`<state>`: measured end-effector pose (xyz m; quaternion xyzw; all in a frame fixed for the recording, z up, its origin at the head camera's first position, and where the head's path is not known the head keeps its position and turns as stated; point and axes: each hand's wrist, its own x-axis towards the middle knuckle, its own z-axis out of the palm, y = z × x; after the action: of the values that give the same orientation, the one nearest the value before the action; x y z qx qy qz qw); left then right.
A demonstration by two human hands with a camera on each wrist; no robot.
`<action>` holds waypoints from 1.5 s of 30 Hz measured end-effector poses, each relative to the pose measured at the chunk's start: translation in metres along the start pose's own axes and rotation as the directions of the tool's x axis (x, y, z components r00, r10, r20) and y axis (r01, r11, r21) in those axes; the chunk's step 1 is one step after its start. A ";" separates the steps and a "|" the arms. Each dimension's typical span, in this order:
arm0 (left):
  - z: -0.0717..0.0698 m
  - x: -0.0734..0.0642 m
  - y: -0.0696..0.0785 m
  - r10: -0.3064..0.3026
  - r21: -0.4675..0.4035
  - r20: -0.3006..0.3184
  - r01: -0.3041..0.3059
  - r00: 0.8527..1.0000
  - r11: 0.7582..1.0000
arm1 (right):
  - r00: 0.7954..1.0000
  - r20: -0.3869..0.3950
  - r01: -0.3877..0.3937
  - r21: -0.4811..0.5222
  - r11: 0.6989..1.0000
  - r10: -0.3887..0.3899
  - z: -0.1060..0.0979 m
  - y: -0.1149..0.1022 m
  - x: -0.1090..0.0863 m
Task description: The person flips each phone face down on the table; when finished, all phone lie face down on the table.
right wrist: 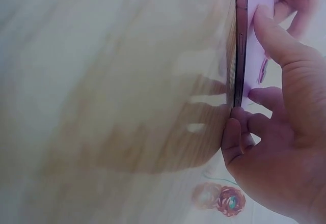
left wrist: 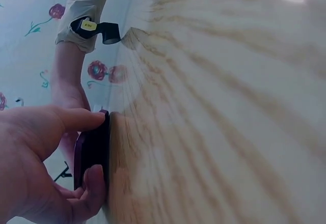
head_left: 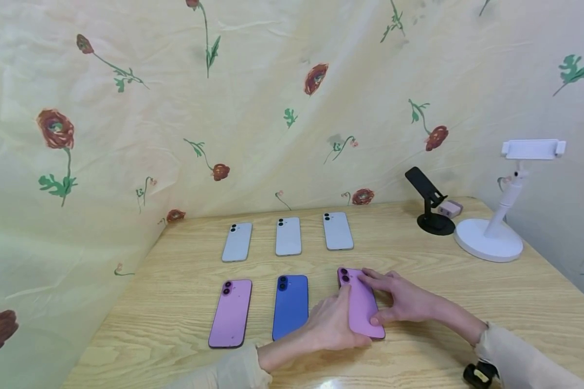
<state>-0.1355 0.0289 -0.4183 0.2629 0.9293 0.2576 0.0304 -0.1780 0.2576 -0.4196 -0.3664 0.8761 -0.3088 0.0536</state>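
A pink smartphone (head_left: 361,300) lies back up, on or just over the wooden table, with its camera lenses at the far left corner. My left hand (head_left: 332,323) grips its near left part; in the left wrist view, thumb and fingers bracket its dark edge. On the other side, my right hand (head_left: 405,298) holds the long right edge. Its thumb presses the back in the right wrist view, while the other fingers curl by the edge at the tabletop. Beside my left hand lies a blue smartphone (head_left: 291,301), its near right corner covered. Another pink smartphone (head_left: 230,314) is farther left.
Behind these, three white phones (head_left: 289,236) form a row, backs up. At the back right stand a black phone stand (head_left: 436,222), a small charger block (head_left: 450,208) and a white phone stand (head_left: 489,240). A flowered cloth (head_left: 253,108) hangs behind the table (head_left: 146,319).
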 end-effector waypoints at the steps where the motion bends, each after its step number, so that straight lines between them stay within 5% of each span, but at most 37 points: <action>1: 0.000 0.000 0.000 -0.003 0.011 0.003 0.003 1.000 1.000 | 1.000 0.001 0.001 -0.001 1.000 -0.001 0.000 0.000 0.000; 36: -0.003 0.009 0.001 -0.107 0.073 0.142 0.097 0.984 0.993 | 0.998 0.048 -0.029 0.008 1.000 0.029 0.000 -0.002 0.004; 45: -0.015 -0.003 -0.012 -0.043 -0.004 0.144 0.044 0.989 0.999 | 0.995 0.070 -0.069 0.006 0.998 0.068 -0.001 -0.004 0.001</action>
<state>-0.1409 0.0119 -0.4118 0.2602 0.9293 0.2407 0.1039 -0.1768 0.2558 -0.4164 -0.3464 0.8845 -0.2973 0.0962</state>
